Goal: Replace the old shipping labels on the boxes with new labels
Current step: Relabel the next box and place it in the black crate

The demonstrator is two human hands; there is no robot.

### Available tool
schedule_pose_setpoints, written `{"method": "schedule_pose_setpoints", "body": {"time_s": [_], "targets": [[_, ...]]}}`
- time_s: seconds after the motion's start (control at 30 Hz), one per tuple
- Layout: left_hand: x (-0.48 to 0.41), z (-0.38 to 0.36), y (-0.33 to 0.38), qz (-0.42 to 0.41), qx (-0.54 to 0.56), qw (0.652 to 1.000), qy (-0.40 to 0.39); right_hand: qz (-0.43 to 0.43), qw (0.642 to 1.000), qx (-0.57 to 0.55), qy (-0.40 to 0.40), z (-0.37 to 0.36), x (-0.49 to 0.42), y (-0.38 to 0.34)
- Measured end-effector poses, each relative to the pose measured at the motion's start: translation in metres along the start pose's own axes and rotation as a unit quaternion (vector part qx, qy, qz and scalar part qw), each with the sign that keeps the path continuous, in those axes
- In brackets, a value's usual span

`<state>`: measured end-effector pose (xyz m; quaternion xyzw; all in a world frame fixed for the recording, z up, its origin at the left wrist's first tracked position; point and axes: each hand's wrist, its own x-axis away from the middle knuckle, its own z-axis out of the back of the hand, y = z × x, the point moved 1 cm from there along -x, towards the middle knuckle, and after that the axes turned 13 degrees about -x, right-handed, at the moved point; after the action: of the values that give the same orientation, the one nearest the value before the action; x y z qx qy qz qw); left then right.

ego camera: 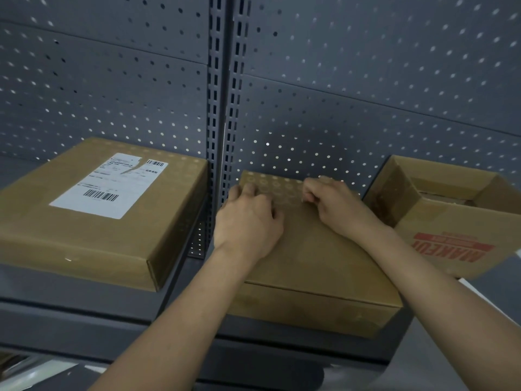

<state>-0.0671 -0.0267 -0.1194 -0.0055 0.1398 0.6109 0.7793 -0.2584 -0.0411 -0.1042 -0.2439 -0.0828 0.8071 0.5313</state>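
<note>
Resting on lid of flat cardboard box (315, 249), mid shelf (84, 314): left hand (248, 221), fingers loosely bent, tips on lid near far left corner. Right hand (335, 204) at far edge, fingers curled tight together; pinching anything or not, cannot tell. Second box (84, 235) left, apart, bears torn white shipping label (110, 184). Open red-printed carton (451, 230) right.

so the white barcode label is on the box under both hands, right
Not quite. In the head view the white barcode label is on the left box; the middle box under the left hand and right hand shows no label.
</note>
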Motion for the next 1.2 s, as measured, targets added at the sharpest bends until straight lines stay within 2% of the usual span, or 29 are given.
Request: {"method": "schedule_pose_setpoints", "body": {"time_s": [0.13,0.3,0.5,0.87,0.97,1.07,1.2], "targets": [[0.001,0.000,0.001,-0.004,-0.012,1.000,-0.003,-0.038,0.997,-0.049,0.050,0.001,0.006,0.008],[0.001,-0.001,0.001,-0.003,-0.013,1.000,-0.004,-0.032,0.999,-0.023,0.028,0.001,0.001,0.002],[0.001,-0.001,0.001,0.001,-0.015,1.000,0.000,0.020,0.998,0.056,0.020,-0.004,0.000,-0.004],[0.001,-0.001,0.001,0.002,-0.016,1.000,0.001,-0.015,0.998,0.053,0.012,-0.002,0.000,-0.006],[0.001,-0.001,0.002,-0.001,-0.022,1.000,-0.003,-0.032,0.999,0.014,0.014,-0.001,0.003,-0.003],[0.002,-0.001,0.002,-0.005,-0.021,1.000,-0.001,-0.043,0.995,-0.060,0.067,0.002,0.006,0.000],[0.000,-0.001,0.001,-0.002,-0.012,1.000,0.000,-0.063,0.991,-0.106,0.050,0.004,0.004,0.000]]}}
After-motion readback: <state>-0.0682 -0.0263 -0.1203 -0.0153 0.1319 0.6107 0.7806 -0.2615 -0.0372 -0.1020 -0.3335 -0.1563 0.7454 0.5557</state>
